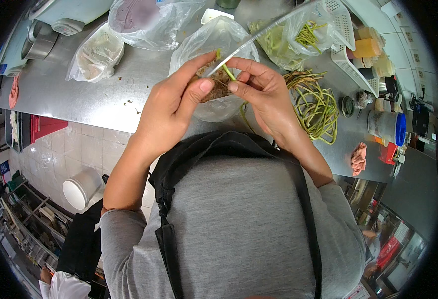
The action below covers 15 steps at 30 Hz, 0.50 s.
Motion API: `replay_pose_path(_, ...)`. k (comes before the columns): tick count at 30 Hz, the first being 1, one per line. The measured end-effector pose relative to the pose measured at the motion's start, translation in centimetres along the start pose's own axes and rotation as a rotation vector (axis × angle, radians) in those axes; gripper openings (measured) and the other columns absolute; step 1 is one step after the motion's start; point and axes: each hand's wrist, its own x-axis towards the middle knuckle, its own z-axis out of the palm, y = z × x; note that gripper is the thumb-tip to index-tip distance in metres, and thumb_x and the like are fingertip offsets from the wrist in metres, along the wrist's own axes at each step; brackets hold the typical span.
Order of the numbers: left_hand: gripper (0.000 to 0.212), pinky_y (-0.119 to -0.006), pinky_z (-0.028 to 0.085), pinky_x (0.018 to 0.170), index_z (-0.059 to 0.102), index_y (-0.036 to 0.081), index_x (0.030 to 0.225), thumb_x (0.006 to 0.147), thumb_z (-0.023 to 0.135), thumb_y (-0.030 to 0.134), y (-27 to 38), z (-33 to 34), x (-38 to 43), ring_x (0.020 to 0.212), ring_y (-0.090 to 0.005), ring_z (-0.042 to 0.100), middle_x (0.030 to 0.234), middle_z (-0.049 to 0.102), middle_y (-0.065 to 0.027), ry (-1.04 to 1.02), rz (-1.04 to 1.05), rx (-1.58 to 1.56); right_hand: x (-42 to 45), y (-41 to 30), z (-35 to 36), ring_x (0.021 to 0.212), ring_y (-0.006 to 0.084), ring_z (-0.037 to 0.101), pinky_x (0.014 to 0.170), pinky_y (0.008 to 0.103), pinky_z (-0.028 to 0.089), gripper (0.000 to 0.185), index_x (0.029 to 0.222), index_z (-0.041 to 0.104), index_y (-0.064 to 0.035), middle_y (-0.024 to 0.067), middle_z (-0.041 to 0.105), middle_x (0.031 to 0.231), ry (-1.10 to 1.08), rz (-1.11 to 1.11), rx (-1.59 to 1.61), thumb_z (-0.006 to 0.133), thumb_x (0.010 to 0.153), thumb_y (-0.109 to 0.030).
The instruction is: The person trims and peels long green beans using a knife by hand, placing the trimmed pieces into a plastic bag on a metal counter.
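Note:
Above an open clear plastic bag (222, 112), my left hand (174, 93) and my right hand (265, 88) are close together. My right thumb and fingers pinch a thin green stem (229, 73). A short green end shows at my left fingertips, where thumb and forefinger close on the stem. A long pale ribbed strip (263, 33) slants across the view and ends by my left thumb; whether it is held cannot be told. Brown stringy scraps (224, 89) lie inside the bag. Right of my right hand is a tangled pile of long green stems (318, 112).
A plastic bag of green stems (308, 39) lies beyond the pile. White perforated baskets (353, 69) with containers line the right. On the steel table (88, 101), a bag with pale contents (97, 56) is at left. A white bucket (80, 188) and a person's white sleeve (67, 286) are lower left.

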Motion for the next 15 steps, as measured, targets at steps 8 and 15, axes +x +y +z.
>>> replay_pose_path(8, 0.045, -0.029, 0.047, 0.075, 0.047, 0.005, 0.135, 0.097, 0.053, 0.029, 0.3, 0.7, -0.3, 0.079, -0.0211, 0.062, 0.085, 0.063, -0.0125, -0.007, -0.038, 0.011, 0.1, 0.2, 0.3, 0.070, 0.0027, 0.045, 0.068, 0.0159, 0.041, 0.038, 0.118, 0.064, -0.0027, -0.0064, 0.048, 0.076, 0.041, -0.013, 0.002, 0.065, 0.082, 0.006)
replay_pose_path(15, 0.049, -0.019, 0.034, 0.056, 0.045, 0.007, 0.140, 0.099, 0.049, 0.033, 0.1, 1.0, -0.3, 0.064, -0.0052, 0.041, 0.077, 0.052, 0.0013, 0.023, 0.003, -0.121, -0.1, 0.0, -0.4, 0.075, 0.0044, 0.047, 0.071, 0.0187, 0.040, 0.038, 0.121, 0.063, -0.0042, -0.0047, 0.050, 0.080, -0.023, 0.010, 0.100, 0.065, 0.083, 0.002)
